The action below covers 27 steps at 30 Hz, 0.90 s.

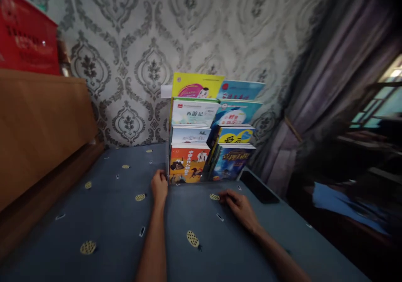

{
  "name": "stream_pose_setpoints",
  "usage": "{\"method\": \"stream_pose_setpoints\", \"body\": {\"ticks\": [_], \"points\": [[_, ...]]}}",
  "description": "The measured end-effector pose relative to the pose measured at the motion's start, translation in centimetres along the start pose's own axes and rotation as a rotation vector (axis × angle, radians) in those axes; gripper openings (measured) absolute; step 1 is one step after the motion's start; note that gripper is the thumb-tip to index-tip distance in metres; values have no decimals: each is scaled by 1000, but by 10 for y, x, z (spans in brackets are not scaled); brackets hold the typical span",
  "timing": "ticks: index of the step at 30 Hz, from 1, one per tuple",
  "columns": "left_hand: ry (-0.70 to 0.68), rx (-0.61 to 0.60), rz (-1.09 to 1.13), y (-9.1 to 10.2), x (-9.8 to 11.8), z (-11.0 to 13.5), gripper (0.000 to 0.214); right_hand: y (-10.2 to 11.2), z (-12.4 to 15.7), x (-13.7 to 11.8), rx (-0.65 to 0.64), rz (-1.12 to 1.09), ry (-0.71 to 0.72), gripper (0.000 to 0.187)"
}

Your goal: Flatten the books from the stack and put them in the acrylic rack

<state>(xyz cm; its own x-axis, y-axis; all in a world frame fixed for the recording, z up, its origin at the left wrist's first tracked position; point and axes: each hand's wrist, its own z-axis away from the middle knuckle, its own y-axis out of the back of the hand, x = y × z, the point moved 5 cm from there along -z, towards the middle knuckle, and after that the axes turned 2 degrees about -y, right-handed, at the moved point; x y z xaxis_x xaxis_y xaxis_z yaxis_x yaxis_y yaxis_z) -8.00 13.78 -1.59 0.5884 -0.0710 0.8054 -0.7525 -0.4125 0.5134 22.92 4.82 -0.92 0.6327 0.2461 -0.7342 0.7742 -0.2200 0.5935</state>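
Note:
A tiered rack of colourful books (210, 131) stands on the blue patterned cloth (106, 215) against the wallpapered wall. My left hand (159, 186) reaches to the rack's lower left corner, its fingers curled against the frame beside the orange book (188, 164). My right hand (240, 206) rests on the cloth in front of the rack, fingers bent and pressed down, with nothing visible in them. The blue book (228, 164) stands at the front right of the rack, a short way beyond that hand.
A dark phone (259, 187) lies on the cloth right of the rack. A wooden headboard (40, 127) with a red box (27, 34) above it stands at left. Curtains (329, 85) and a window are at right.

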Motion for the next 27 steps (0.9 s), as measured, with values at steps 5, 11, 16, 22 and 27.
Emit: {"method": "stream_pose_setpoints", "body": {"ticks": [5,11,16,22,27], "points": [[-164,296,213,11,16,-2,35,31,12,12,140,-26,-83,32],[-306,391,455,25,63,-3,49,0,-28,-41,162,-290,92,55],[-310,273,496,22,97,2,55,-29,-77,-76,300,-519,102,73],[-297,275,509,22,108,4,52,-37,-100,-97,405,-550,73,72],[-242,348,525,22,108,1,51,-43,-104,-100,445,-565,60,66]]}}
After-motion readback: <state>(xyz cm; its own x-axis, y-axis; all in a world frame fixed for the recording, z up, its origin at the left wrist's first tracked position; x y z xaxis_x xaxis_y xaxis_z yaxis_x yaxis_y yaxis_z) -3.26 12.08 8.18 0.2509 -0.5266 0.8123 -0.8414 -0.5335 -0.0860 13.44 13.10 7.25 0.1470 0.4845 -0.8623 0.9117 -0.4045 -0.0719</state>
